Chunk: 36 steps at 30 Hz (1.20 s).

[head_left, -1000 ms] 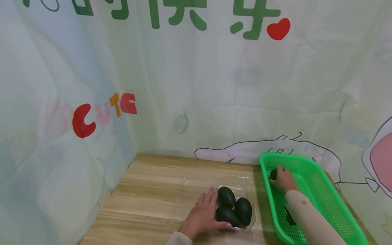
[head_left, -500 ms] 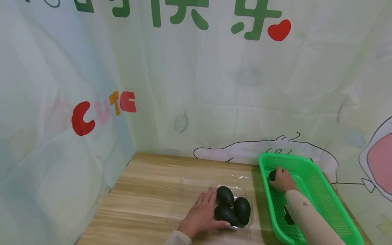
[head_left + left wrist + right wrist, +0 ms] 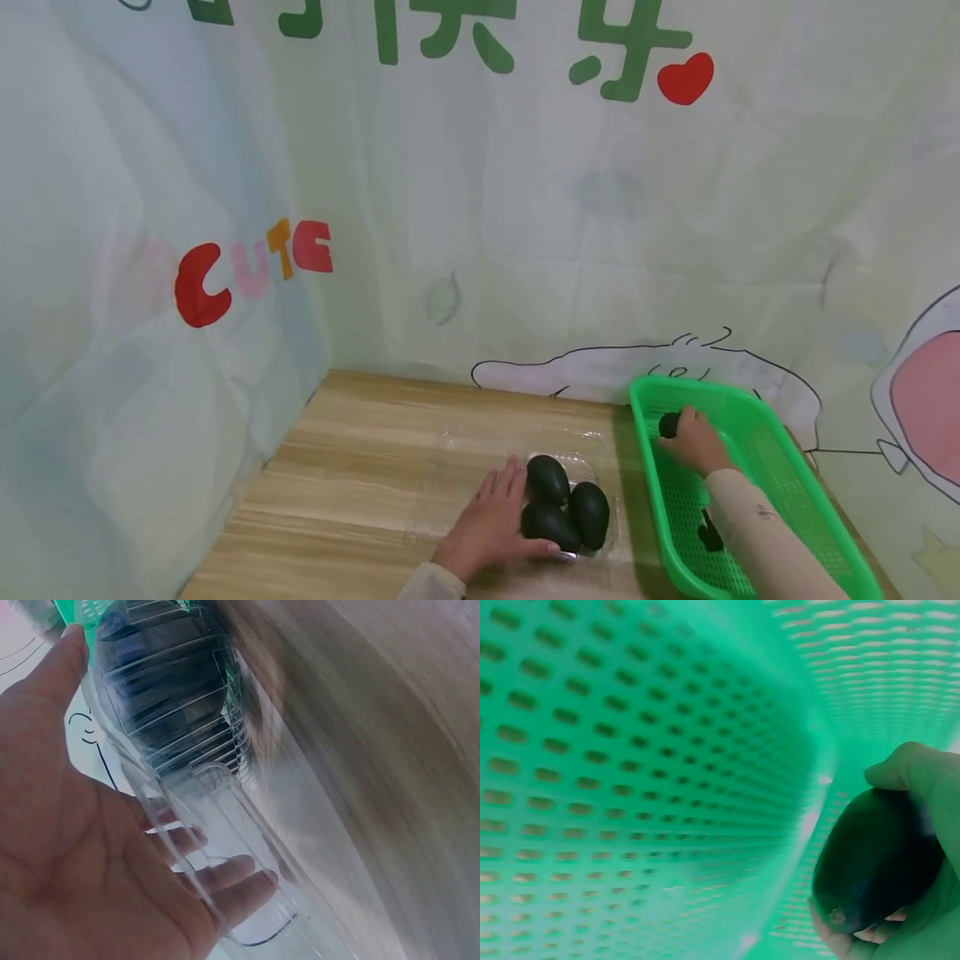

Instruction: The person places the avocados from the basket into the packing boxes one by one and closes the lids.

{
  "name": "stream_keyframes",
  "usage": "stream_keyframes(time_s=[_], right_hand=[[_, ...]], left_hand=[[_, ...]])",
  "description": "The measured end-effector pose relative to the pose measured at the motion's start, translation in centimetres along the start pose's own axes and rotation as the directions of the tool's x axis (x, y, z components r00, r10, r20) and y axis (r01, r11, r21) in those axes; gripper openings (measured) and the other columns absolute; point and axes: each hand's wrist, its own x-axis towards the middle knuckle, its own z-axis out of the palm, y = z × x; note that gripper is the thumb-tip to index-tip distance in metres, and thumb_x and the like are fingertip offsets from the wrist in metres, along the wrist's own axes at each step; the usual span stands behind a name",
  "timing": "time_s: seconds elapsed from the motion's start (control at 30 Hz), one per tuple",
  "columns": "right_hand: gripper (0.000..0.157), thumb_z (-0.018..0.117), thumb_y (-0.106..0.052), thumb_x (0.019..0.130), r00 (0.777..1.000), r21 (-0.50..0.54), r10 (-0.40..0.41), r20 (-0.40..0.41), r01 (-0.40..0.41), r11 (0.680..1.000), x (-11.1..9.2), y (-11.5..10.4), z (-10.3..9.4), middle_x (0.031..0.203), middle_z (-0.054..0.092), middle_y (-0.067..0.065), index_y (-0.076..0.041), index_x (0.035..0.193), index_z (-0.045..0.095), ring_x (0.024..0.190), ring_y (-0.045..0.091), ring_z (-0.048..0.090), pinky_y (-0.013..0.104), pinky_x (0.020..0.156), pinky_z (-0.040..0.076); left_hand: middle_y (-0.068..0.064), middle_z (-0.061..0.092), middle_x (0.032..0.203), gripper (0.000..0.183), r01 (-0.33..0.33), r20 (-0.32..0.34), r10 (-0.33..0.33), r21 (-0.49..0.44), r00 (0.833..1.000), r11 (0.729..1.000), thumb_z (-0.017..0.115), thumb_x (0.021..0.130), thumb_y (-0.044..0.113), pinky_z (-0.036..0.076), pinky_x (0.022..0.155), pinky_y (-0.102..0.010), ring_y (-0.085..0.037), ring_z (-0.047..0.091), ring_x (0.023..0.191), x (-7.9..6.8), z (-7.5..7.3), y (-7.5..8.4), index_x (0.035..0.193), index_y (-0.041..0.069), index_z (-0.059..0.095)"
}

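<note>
In the head view my right hand [image 3: 699,442] is inside the green basket [image 3: 647,475], gripping a dark avocado [image 3: 669,425] near its far left corner. The right wrist view shows this avocado [image 3: 877,859] between thumb and fingers, its stem end facing down. My left hand [image 3: 487,521] rests with extended fingers on a clear plastic clamshell [image 3: 442,475] at the table's middle. Three dark avocados [image 3: 588,515] lie together in its right half, beside that hand. Through the plastic in the left wrist view, fingers [image 3: 247,896] show, with the thumb along the rim.
A wooden table [image 3: 337,467] meets a printed cloth backdrop [image 3: 480,208] at the back and left. Under the right sleeve, a black object [image 3: 710,532] of unclear kind shows. The basket's raised perforated walls [image 3: 592,750] surround the right hand.
The right hand stays on its avocado in the basket, with the forearm shifting slightly. The left hand holds its place on the clamshell. The head view has tilted a little.
</note>
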Motion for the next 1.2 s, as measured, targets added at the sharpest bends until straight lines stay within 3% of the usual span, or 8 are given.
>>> stream_keyframes(time_s=[0.37,0.57,0.83,1.2], right_hand=[[0.082,0.064,-0.038,0.089,0.999,0.015,-0.038,-0.03,0.039,0.999,-2.3,-3.9,-3.2,0.126,0.041,0.043,0.019,0.134,0.027,0.107,0.054,0.051,0.059,0.078,0.047],[0.074,0.064,-0.033,0.088,0.995,-0.002,-0.058,-0.077,0.058,0.998,-3.3,-6.4,-4.0,0.124,0.046,0.038,0.015,0.134,0.032,0.104,0.048,0.054,0.056,0.076,0.049],[0.07,0.066,-0.031,0.086,0.99,-0.015,-0.084,-0.113,0.083,0.996,-3.6,-9.2,-4.0,0.12,0.049,0.033,0.011,0.133,0.036,0.097,0.042,0.058,0.053,0.073,0.051],[0.066,0.07,-0.032,0.082,0.986,-0.025,-0.112,-0.123,0.11,0.994,-4.0,-12.3,-2.3,0.112,0.053,0.026,0.007,0.127,0.042,0.089,0.034,0.059,0.047,0.068,0.054]], left_hand=[[-0.015,0.015,0.16,0.121,-0.013,-0.009,0.013,0.018,1.0,1.0,0.059,0.067,0.082,0.03,0.111,-0.054,-0.042,0.024,0.142,0.0,0.1,-0.4,0.152,0.005,0.02],[-0.015,0.015,0.16,0.121,-0.019,-0.016,0.019,0.002,1.0,1.0,0.06,0.068,0.081,0.031,0.111,-0.054,-0.042,0.024,0.142,0.0,0.1,-0.4,0.153,0.006,0.019],[-0.014,0.015,0.16,0.12,-0.003,-0.017,0.002,-0.008,1.0,1.0,0.061,0.068,0.079,0.033,0.108,-0.056,-0.044,0.024,0.141,-0.1,-0.5,-0.2,0.153,0.006,0.019],[-0.013,0.014,0.161,0.121,0.005,0.011,-0.005,0.002,1.0,1.0,0.06,0.067,0.081,0.032,0.11,-0.055,-0.042,0.022,0.143,0.1,-0.3,-0.1,0.153,0.008,0.018]])
